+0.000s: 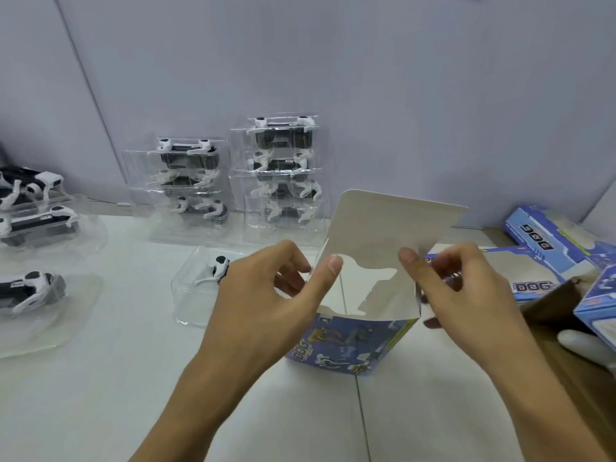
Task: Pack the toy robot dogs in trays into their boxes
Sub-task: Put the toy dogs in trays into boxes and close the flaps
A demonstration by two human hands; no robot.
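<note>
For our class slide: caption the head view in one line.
Both hands, left hand and right hand, hold open a blue box beside trayed toy dogs.

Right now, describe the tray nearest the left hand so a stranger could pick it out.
Start at the two stacks of trays leaning on the back wall. On the white table just in front of them lies a single clear tray holding one white-and-black toy dog, partly hidden behind the left hand. Unlike its neighbours, it lies alone beside the open box.
</note>
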